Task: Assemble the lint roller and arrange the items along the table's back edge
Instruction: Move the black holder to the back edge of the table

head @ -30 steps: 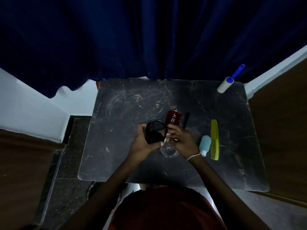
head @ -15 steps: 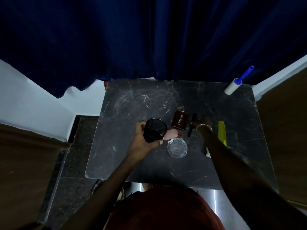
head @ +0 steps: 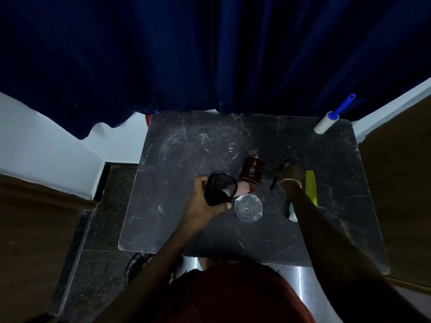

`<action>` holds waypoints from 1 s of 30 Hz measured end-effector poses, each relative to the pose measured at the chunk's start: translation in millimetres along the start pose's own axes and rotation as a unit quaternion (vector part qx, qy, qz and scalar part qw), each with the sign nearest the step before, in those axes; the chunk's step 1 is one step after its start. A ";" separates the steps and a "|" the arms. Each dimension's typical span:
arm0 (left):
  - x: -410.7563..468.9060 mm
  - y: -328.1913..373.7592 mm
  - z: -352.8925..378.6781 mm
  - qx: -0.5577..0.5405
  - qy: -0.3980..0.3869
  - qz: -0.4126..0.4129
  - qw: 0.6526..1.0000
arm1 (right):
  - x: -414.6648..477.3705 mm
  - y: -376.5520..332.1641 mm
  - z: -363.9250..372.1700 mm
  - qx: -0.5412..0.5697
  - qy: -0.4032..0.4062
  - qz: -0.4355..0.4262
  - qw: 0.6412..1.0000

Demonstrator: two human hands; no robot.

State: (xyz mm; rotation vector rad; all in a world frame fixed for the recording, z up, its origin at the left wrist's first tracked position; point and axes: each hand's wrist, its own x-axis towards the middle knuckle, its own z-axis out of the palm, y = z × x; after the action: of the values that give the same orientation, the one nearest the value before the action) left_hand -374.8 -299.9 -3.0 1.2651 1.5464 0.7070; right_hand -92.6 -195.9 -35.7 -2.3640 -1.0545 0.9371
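The lint roller, a white roll on a blue handle, lies at the back right corner of the dark marble table. My left hand grips a black mesh cup above the table's middle. To the right, my right hand pinches a black pen that slants low over the table. A dark red perfume bottle lies between cup and pen. A clear glass ashtray sits in front of it. A green comb lies right of my right wrist.
A small pale bottle with a red cap peeks out behind the mesh cup. My right forearm mostly hides a light blue bottle. A dark blue curtain hangs along the table's back edge. Wooden panels flank both sides.
My right hand left the mesh cup and reached right to the black pen, which has shifted slightly right. The left hand keeps holding the cup.
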 end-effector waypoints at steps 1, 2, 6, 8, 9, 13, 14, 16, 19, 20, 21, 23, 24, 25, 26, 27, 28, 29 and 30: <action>-1.3 -0.9 1.0 -0.005 -0.001 -0.003 1.000 | -4.4 -4.9 -3.6 0.042 -0.024 -0.009 0.999; -2.5 -1.1 2.2 -0.009 -0.003 -0.005 1.000 | -8.3 -9.4 -7.0 0.135 -0.048 -0.004 0.990; -7.3 1.1 7.4 -0.007 -0.023 -0.001 1.000 | -52.9 -32.0 -27.9 0.398 -0.142 -0.092 0.901; -9.5 3.9 9.6 0.002 -0.035 0.003 0.999 | -81.3 -43.5 -29.3 0.387 -0.177 -0.174 0.888; -10.3 5.2 10.8 0.007 -0.038 0.005 0.999 | -92.9 -47.8 -27.7 0.389 -0.186 -0.203 0.879; -11.9 7.9 13.3 0.020 -0.034 0.019 0.999 | -124.4 -58.0 -16.9 0.326 -0.183 -0.283 0.883; -12.5 8.6 13.1 0.020 -0.034 0.022 0.999 | -129.3 -58.2 -13.5 0.300 -0.173 -0.293 0.891; -14.1 10.6 11.5 0.014 -0.035 0.028 0.999 | -134.8 -57.4 -7.1 0.254 -0.159 -0.309 0.903; -17.6 14.2 8.0 0.005 -0.033 0.039 0.999 | -138.3 -54.1 -1.0 0.222 -0.140 -0.329 0.907; -18.8 14.9 6.7 -0.001 -0.032 0.042 0.999 | -139.1 -53.7 0.1 0.217 -0.134 -0.334 0.907; -19.6 15.0 5.7 -0.006 -0.032 0.043 0.999 | -139.5 -53.3 1.8 0.213 -0.133 -0.339 0.907; -20.8 14.4 3.7 -0.017 -0.031 0.045 0.998 | -140.0 -53.2 7.0 0.203 -0.133 -0.343 0.907; -21.1 14.0 2.4 -0.022 -0.030 0.047 0.998 | -140.4 -54.4 9.7 0.193 -0.131 -0.344 0.910; -21.4 13.7 0.7 -0.027 -0.028 0.050 0.998 | -140.4 -55.5 12.8 0.184 -0.130 -0.345 0.911; -21.5 13.4 -0.9 -0.030 -0.025 0.052 0.998 | -140.4 -56.7 16.0 0.180 -0.132 -0.345 0.912; -21.5 13.3 -2.4 -0.033 -0.023 0.052 0.998 | -139.6 -57.3 19.2 0.181 -0.136 -0.344 0.912; -21.6 12.6 -4.4 -0.034 -0.020 0.051 0.998 | -139.6 -58.4 22.4 0.182 -0.139 -0.343 0.911; -21.9 11.4 -6.8 -0.037 -0.018 0.051 0.998 | -139.3 -59.7 25.3 0.182 -0.139 -0.343 0.911; -22.1 9.8 -9.2 -0.039 -0.015 0.052 0.998 | -139.3 -61.0 28.2 0.182 -0.139 -0.343 0.911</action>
State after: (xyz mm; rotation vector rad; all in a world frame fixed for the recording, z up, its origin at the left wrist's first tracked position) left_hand -380.0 -316.7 16.0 1.2990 1.4228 0.8029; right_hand -212.2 -260.9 37.8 -1.4135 -1.5172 1.0757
